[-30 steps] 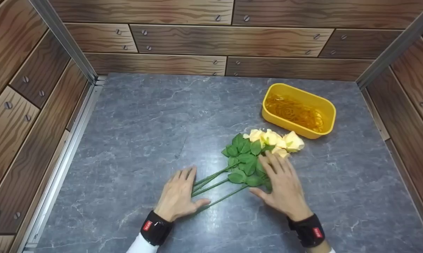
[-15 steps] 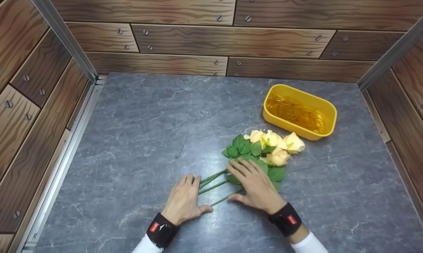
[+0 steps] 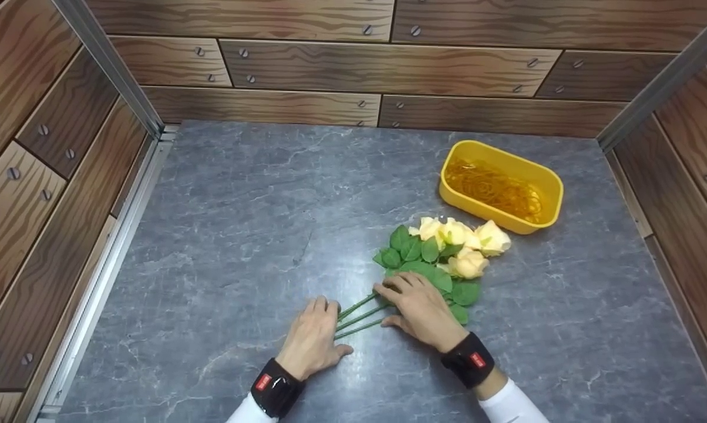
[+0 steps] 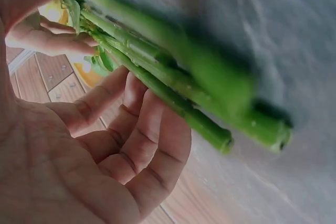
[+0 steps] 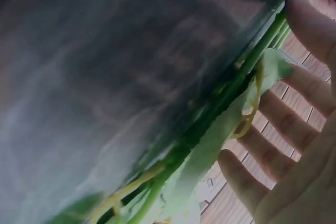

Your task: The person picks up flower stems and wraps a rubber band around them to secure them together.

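Note:
Several cream artificial roses [image 3: 470, 263] with green leaves [image 3: 464, 292] lie together on the grey marbled table, heads toward the back right. Their green stems [image 3: 359, 322] run down toward my left hand [image 3: 311, 338]. It spans the lower stems, fingers on the far side, thumb set apart on the near side. In the left wrist view, loosely bent fingers touch the stems [image 4: 212, 132] close to their cut ends. My right hand [image 3: 422, 311] lies over the lower leaves, fingers slightly bent and thumb beside the stems. Leaves and thin yellow strands [image 5: 257, 95] overlap its fingers in the right wrist view.
Behind the roses stands a yellow tub [image 3: 487, 214] holding a heap of thin amber loops, like rubber bands [image 3: 482, 185]. Wood-patterned walls [image 3: 306, 106] with metal corner rails [image 3: 127, 76] enclose the table on the back and sides.
My right hand has moved left from the flower heads onto the lower leaves, its fingers bending a little. My left hand has shifted slightly right and nearer. The stems now lie closer together.

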Demonstrator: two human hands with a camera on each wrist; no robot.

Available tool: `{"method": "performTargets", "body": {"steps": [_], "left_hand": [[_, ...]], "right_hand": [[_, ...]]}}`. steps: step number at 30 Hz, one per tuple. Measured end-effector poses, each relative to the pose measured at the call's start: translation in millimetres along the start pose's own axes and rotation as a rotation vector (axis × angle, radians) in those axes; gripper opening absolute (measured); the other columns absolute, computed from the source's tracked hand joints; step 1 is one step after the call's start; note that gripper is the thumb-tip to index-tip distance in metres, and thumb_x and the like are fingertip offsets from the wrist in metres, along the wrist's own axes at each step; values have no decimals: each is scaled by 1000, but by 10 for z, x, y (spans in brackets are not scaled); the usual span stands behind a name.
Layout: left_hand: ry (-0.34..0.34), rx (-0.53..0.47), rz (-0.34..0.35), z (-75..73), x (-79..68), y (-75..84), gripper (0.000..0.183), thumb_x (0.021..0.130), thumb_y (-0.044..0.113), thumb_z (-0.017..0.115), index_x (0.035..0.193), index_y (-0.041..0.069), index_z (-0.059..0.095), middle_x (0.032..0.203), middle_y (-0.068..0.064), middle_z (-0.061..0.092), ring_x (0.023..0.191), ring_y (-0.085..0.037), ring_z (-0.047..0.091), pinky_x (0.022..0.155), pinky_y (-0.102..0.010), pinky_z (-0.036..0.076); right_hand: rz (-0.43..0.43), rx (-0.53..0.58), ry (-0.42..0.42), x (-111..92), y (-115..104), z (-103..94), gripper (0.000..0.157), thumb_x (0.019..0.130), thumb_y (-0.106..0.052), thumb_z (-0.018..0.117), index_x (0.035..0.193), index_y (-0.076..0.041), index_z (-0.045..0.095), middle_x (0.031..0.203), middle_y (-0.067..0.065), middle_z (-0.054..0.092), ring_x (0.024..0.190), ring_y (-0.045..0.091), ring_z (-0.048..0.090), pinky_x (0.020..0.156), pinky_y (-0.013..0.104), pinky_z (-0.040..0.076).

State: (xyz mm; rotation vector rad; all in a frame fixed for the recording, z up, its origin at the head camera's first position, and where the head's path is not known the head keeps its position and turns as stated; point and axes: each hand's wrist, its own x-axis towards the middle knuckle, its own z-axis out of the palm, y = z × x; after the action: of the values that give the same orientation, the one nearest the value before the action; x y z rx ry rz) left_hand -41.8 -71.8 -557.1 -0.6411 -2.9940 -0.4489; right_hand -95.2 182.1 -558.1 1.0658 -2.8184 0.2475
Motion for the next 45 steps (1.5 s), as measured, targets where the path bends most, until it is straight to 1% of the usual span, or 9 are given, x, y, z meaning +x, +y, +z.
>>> {"method": "performTargets", "body": {"steps": [4, 8, 12, 16, 21, 26, 33, 40, 45], "left_hand": [[39, -19, -1, 10, 3, 5, 62, 69, 41, 98, 104, 6, 60, 88, -3, 56, 81, -18, 56, 63, -31, 57], [53, -55, 3, 26, -9, 21, 52, 73, 34, 96, 99, 8, 59, 85, -3, 60, 79, -19, 60, 63, -33, 57], [48, -99, 24, 39, -24, 35, 41, 80, 27, 92, 97, 8, 61, 84, -4, 65, 74, -21, 64, 62, -33, 58], [32, -123, 38, 45, -33, 54, 33, 83, 24, 89, 93, 9, 61, 81, -2, 64, 70, -19, 63, 58, -29, 55], [9, -103, 49, 43, -37, 87, 28, 86, 24, 87, 89, 9, 62, 79, 0, 62, 69, -17, 60, 58, -29, 54], [-45, -77, 27, 44, -39, 134, 24, 91, 22, 81, 93, 5, 65, 82, -3, 61, 71, -17, 59, 60, -30, 56], [-45, -55, 47, 76, -72, 181, 21, 99, 19, 71, 101, 3, 57, 85, -4, 56, 74, -19, 55, 61, -32, 55], [-130, -273, 27, 48, -33, 183, 16, 110, 21, 54, 109, 8, 45, 72, 6, 46, 55, -8, 42, 42, -19, 38], [-187, -390, -20, 55, 17, 208, 21, 113, 30, 50, 102, 12, 52, 68, 13, 37, 52, -2, 34, 41, -16, 31]], "right_hand": [[-5, -12, 24, 27, -10, 4, 67, 77, -52, 86, 134, -19, 72, 123, 4, 71, 117, 28, 64, 110, 48, 57], [-1, -14, 45, 40, -12, 18, 52, 75, -51, 87, 116, -21, 79, 107, 0, 68, 101, 23, 60, 95, 41, 60], [3, -41, 52, 49, -15, 39, 40, 74, -51, 86, 99, -22, 75, 96, -2, 63, 91, 21, 55, 78, 36, 55], [-2, -67, 47, 49, -24, 55, 37, 75, -50, 85, 94, -22, 70, 91, -2, 59, 86, 20, 52, 70, 31, 47], [-17, -93, 46, 42, -43, 74, 35, 78, -48, 82, 93, -21, 67, 89, -1, 58, 84, 20, 49, 68, 30, 44], [-20, -111, 30, 31, -57, 88, 30, 84, -47, 77, 92, -20, 68, 89, 1, 57, 85, 21, 48, 70, 31, 45], [-31, -115, 18, 22, -45, 75, 30, 89, -49, 72, 94, -20, 68, 92, 1, 57, 87, 21, 49, 74, 33, 48], [-31, -175, 44, 35, 27, -49, 30, 93, -48, 68, 95, -18, 67, 95, 2, 60, 91, 23, 53, 79, 37, 54], [-34, -197, 94, 42, 69, -131, 23, 91, -39, 76, 94, -18, 67, 95, 2, 60, 89, 23, 54, 78, 37, 53]]}}
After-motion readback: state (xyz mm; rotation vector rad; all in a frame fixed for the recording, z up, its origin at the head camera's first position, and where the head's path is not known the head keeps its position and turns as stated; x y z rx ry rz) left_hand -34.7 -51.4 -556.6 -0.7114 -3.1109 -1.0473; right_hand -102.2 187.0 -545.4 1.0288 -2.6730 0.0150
